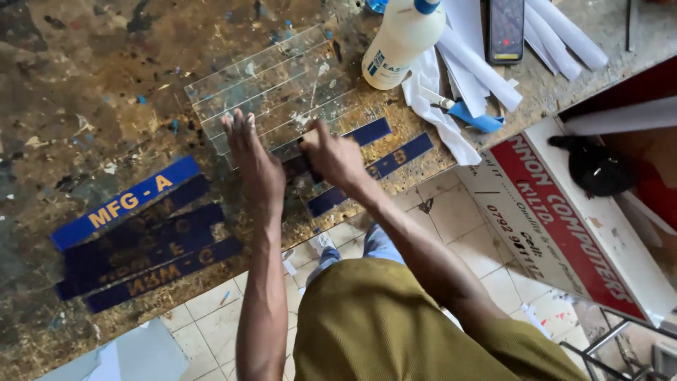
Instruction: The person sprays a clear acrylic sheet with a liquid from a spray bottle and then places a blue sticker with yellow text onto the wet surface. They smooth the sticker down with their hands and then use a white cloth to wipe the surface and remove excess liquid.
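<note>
Left hand [252,156] lies flat, fingers spread and extended, palm pressing down on the near end of the clear acrylic strips [271,88]; it grips nothing, seemingly just steadying the work so it does not slide on the bench. Right hand [333,156] is curled shut around something small and dark at its fingertips; what it is I cannot tell, likely a scraper or rubbing tool, held low against a dark blue strip [370,132] that runs out toward 2 o'clock.

The clear strips lie side by side at 12 o'clock of the hands, edges touching; two more blue name strips [381,169] sit at 3 to 4 o'clock of the right hand, parallel to each other.

At 8 o'clock of the left hand, well apart: a stack of blue lettered plates [137,240], fanned, top one with yellow lettering up.

At 1 o'clock: white squeeze bottle [402,39]; beyond it a white cloth [437,116], paper rolls [486,70], a phone [506,28]. Paint-stained workbench [84,85] beneath all; red-and-white signboard [564,219] leaning at 3 o'clock.
</note>
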